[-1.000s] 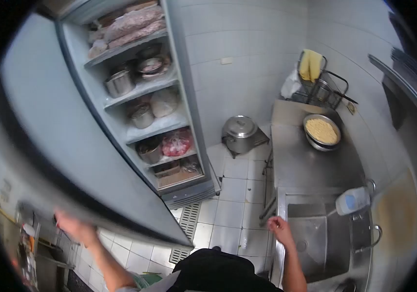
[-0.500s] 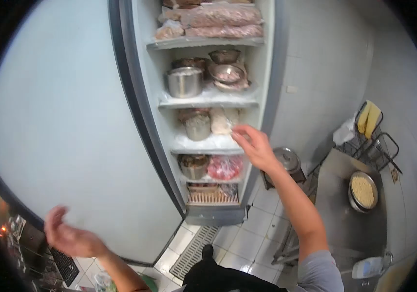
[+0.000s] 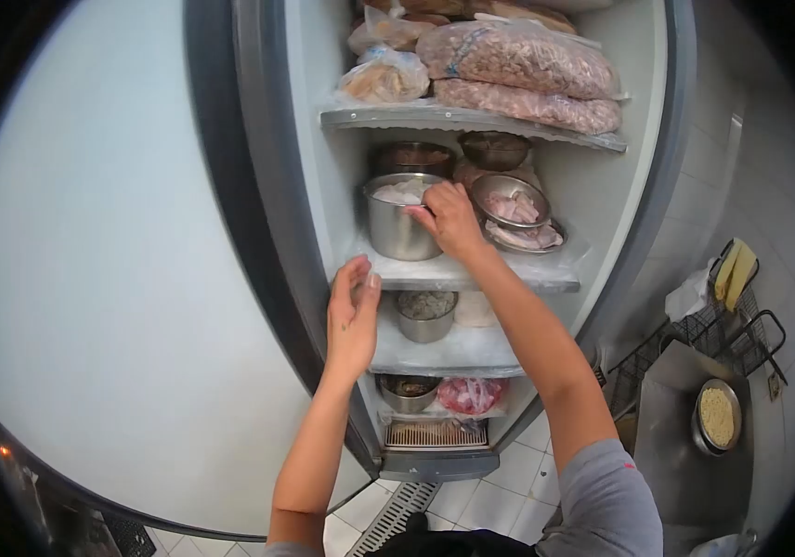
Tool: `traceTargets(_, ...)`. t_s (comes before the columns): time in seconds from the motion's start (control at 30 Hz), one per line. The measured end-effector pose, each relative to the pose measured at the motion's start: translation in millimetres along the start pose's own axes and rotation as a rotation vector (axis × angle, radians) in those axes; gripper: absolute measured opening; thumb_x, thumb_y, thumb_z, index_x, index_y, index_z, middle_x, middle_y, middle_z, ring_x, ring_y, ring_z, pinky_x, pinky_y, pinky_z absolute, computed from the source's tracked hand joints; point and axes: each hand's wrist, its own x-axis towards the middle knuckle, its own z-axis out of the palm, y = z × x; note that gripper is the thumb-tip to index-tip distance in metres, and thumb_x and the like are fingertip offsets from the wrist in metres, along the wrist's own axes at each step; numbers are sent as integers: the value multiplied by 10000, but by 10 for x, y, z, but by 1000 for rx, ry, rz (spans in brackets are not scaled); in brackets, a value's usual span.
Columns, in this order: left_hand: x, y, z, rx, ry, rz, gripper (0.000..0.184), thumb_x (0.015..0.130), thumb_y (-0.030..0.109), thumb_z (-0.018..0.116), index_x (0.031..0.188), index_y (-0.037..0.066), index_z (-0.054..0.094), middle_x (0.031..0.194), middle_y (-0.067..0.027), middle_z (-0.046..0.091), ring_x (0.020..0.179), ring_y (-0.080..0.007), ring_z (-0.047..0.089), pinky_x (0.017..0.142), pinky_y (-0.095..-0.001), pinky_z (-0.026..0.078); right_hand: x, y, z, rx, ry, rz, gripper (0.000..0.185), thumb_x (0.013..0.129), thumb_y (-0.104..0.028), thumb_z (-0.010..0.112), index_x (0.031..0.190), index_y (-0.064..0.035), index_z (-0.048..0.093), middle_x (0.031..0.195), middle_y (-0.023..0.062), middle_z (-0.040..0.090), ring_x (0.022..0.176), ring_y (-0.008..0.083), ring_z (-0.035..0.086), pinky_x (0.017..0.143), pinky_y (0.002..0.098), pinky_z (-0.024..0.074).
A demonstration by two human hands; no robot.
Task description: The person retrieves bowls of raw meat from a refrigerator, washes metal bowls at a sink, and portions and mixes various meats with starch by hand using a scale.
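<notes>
A tall stainless steel pot (image 3: 402, 232) with pale contents stands on the second shelf of the open freezer. My right hand (image 3: 453, 221) is at the pot's right rim, its fingers curled over the edge and its thumb on the outside. Below and left of the pot, my left hand (image 3: 353, 311) is raised by the shelf's front corner, fingers extended and nothing in it. Right of the pot, a metal bowl (image 3: 512, 202) of pale raw meat rests tilted on another dish (image 3: 532, 239) of meat. A dark pot (image 3: 411, 158) and a small bowl (image 3: 495, 148) sit behind.
Large bags of pinkish meat (image 3: 523, 65) lie on the shelf above. Lower shelves hold a smaller metal pot (image 3: 425, 317) and a red bagged item (image 3: 472, 395). The freezer door (image 3: 110, 278) stands wide open at left. A bowl of yellowish food (image 3: 716, 416) is on the steel counter at right.
I am closer to the freezer. My right hand has reached in to the steel pot's rim, and my left hand has come up from the lower left to the shelf edge.
</notes>
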Motion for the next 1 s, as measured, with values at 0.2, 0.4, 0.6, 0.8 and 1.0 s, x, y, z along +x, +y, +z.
traceTargets(0.2,634,-103,218,-85,191,12,307,915,173,488,1150,-23,517,1085,-162,575,998,-214,546,872,-317,416,73,-89,-255,77,237,105,453,619,-388,768,551,-61,462,559,69,457,562,255,440,573,352,336)
traceTargets(0.4,1057,44,382,442,134,246,251,870,124,506,1063,-22,573,1010,-205,608,917,-348,588,821,-380,449,38,-182,-670,221,355,175,441,563,-305,829,556,-39,476,562,64,466,546,233,423,540,327,330)
traceTargets(0.6,1419,-244,379,445,-11,-136,350,847,177,549,1136,-18,534,1103,-237,581,1009,-383,562,858,-417,436,-44,-225,-1198,319,496,33,468,529,-320,841,570,-57,455,542,42,432,504,201,383,523,307,317)
traceTargets(0.8,2352,-748,881,657,-91,85,488,774,298,662,1192,78,540,1219,-196,532,1148,-344,482,949,-410,391,-407,-382,-1886,381,504,3,501,496,-400,824,574,-73,453,528,9,444,520,158,392,537,290,306)
traceTargets(1.0,2523,-1049,928,662,-179,225,486,751,339,688,1162,102,584,1152,-145,593,1077,-316,548,911,-392,423,-985,-501,-2553,351,488,143,564,515,-548,756,583,-78,451,540,-21,401,538,141,351,548,297,257)
